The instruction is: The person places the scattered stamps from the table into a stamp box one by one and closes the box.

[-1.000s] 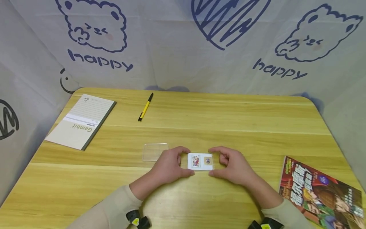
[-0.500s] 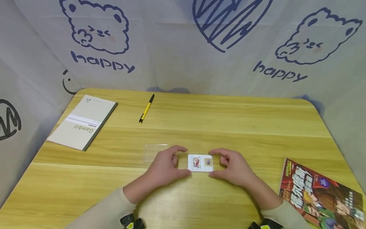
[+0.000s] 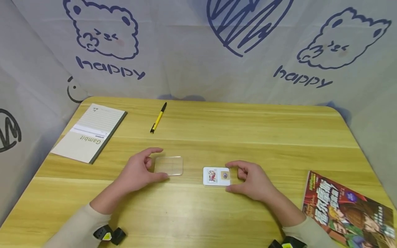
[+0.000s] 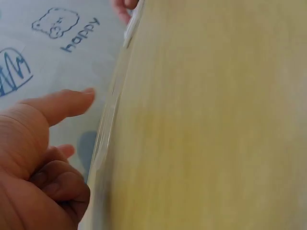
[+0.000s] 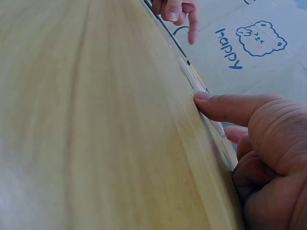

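On the table, right of centre, lies a small flat white case [image 3: 216, 184] with clear edges; it shows a colourful picture card [image 3: 212, 175] and a tan square [image 3: 225, 175] bearing a round emblem. My right hand [image 3: 252, 181] pinches its right end, forefinger at the far edge and thumb at the near one. To the left lies a clear plastic lid [image 3: 169, 166], flat on the wood. Around its left end my left hand [image 3: 138, 171] holds thumb and forefinger spread, the thumb tip at the lid's near edge. In the left wrist view that hand [image 4: 43, 163] has its other fingers curled in.
A yellow and black pen [image 3: 158, 117] lies toward the back of the wooden table [image 3: 248, 134]. At the back left is a notepad [image 3: 90, 132], and a comic-style magazine [image 3: 347, 206] sits at the front right. A white cloth [image 3: 186, 62] with drawings hangs behind the table.
My left hand has left the white case and moved left to the clear lid. My right hand stays at the right end of the case.
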`<state>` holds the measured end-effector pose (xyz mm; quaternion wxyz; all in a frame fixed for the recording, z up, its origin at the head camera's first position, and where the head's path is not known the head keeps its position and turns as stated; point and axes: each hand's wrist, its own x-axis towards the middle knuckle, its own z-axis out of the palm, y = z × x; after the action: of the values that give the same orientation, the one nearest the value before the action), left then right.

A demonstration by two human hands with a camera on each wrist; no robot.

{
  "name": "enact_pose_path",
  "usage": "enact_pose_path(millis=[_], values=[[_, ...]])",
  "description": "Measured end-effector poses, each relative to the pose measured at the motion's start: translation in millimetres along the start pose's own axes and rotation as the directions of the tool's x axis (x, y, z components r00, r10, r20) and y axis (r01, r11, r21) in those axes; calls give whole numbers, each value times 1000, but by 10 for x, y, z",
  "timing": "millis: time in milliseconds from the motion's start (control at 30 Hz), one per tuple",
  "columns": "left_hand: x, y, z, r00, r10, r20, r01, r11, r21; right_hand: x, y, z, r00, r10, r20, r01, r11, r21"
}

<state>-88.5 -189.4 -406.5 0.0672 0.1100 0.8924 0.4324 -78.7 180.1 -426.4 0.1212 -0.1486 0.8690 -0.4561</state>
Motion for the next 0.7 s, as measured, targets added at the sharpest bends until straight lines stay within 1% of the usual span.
enact_pose_path(millis=[133,233,367,533,633,700], values=[[47,-100,-27,999,13,32,-15,998,61,-10,1,7,1000,5,-1,-5,1000,10],[84,-131,-17,998,-2,63,-2,998,70,-26,10,3,1000,7,-8,-6,1000,15],[95,-139,-16,996,-14,92,7,997,80,-29,22,3,1000,6,-10,-6,1000,19],[96,-134,-20,995,9,95,-19,994,105,-15,11,7,1000,15,-4,-15,1000,16],[98,-125,-6,996,29,81,-37,994,105,-3,7,9,1000,17,-2,-17,1000,6],[99,-123,16,997,39,64,-45,995,89,3,5,11,1000,13,-2,-13,1000,3]])
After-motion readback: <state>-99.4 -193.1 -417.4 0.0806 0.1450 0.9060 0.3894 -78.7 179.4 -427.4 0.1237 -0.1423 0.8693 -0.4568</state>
